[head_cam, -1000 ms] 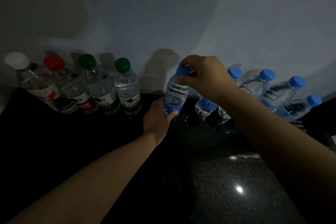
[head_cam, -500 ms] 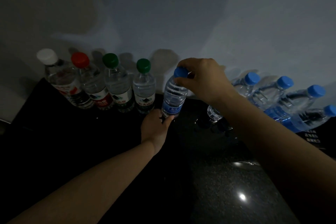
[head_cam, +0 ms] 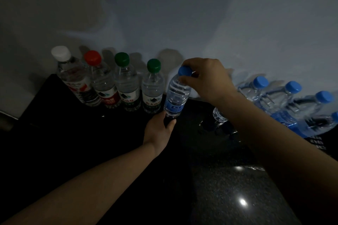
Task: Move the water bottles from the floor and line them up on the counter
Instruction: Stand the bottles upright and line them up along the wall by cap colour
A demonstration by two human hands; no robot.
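Being filmed in very dim light, leaving label print unreadable. Hiding behind the right forearm: most of one clear plastic bottle (head_cam: 219, 115), only its base showing. Running off the right edge: a cluster of clear blue-capped bottles (head_cam: 285, 100).

Pinching with the right hand (head_cam: 208, 80) the blue cap of a clear blue-labelled water bottle (head_cam: 176, 95), fingertips curling round it. Gripping its base with the left hand (head_cam: 159, 129), covering any contact with the black speckled counter (head_cam: 219, 188). Leaning slightly rightward, close to the grey wall (head_cam: 182, 14).

Standing just left, in a row: two green-capped bottles (head_cam: 152, 89), a red-capped bottle (head_cam: 102, 86), a white-capped bottle (head_cam: 73, 78).
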